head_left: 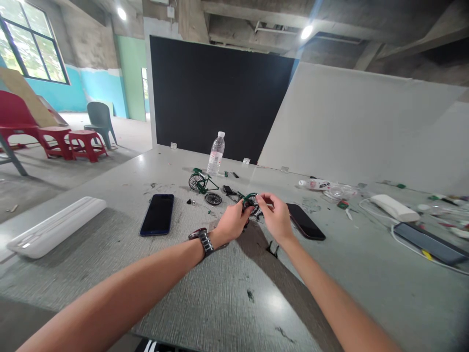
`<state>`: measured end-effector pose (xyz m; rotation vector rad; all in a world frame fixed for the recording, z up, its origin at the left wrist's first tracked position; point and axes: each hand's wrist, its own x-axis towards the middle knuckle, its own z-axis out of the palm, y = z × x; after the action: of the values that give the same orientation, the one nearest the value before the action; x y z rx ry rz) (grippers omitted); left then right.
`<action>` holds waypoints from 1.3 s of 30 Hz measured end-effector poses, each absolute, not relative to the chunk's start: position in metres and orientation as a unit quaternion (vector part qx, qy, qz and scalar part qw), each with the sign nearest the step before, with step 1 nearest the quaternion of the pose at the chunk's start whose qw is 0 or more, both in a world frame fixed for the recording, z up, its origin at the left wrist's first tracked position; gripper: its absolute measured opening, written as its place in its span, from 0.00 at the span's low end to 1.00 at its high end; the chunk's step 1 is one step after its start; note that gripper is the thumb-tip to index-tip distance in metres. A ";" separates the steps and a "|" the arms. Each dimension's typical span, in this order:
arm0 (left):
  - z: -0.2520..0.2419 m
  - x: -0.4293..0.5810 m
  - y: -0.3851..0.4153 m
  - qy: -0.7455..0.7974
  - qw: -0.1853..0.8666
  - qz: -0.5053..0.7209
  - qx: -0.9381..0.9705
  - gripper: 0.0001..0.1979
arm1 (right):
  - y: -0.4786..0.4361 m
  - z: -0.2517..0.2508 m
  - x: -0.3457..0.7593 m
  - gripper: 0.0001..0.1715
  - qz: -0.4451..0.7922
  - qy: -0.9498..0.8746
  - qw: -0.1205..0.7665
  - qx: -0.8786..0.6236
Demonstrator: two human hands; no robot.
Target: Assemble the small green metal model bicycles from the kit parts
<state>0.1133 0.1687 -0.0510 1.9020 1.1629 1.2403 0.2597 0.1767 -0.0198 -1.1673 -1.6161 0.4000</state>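
Observation:
Near the middle of the table, my left hand [233,221] is closed on a small dark-green model bicycle [250,201], its thumb and fingers at the wheel end. On the other side of that wheel, my right hand [275,213] pinches at its rim or fender; the fingertips hide the exact spot. Just beyond stands part of a second model bicycle [203,183], green, with one spoked wheel on it. A loose spoked wheel [213,198] lies flat in front of it, among tiny dark parts [190,201].
Phones lie to the left [157,215] and right [306,221] of my hands. A water bottle [216,153] stands behind the bicycles. A long white case [58,227] sits at far left. Plastic packaging [337,190], a white device [394,208] and a cable crowd the right side.

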 end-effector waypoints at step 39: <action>-0.055 0.115 0.172 0.410 0.291 0.487 0.715 0.11 | 0.173 -0.021 0.259 0.12 0.074 -0.724 0.528 -0.437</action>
<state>0.1149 0.1724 -0.0552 1.9062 1.0924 1.2977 0.2585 0.1726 -0.0211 -1.0444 -1.7303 0.1759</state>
